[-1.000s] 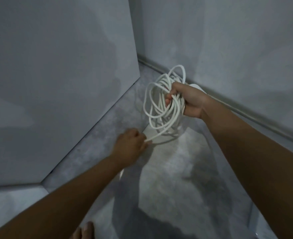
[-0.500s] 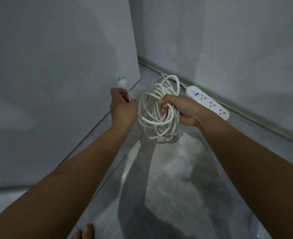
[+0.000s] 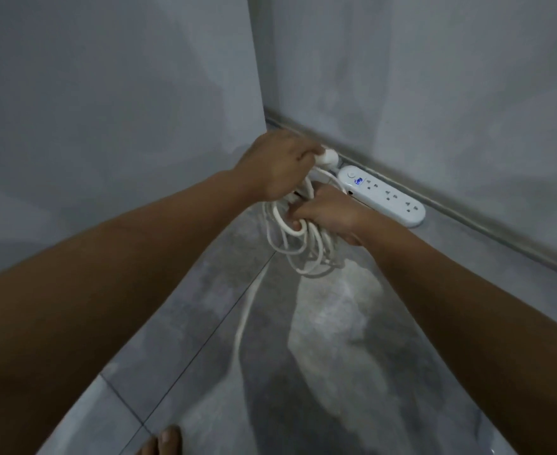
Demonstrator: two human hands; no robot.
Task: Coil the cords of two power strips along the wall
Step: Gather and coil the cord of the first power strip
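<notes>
1. The right hand (image 3: 328,213) is clenched around a bundle of white cord (image 3: 300,247), whose loops dangle below the fist, just in front of the power strip (image 3: 383,195).
2. The left hand (image 3: 277,165) grips the plug (image 3: 425,156) end of that cord, right beside the strip's near end (fingers wrapped tight).
3. The power strip lies on the floor (image 3: 336,339) against the wall (image 3: 434,77), a small blue light showing.
4. One strand trails away from the strip across the tiles, toward a bare toe (image 3: 167,441).
</notes>
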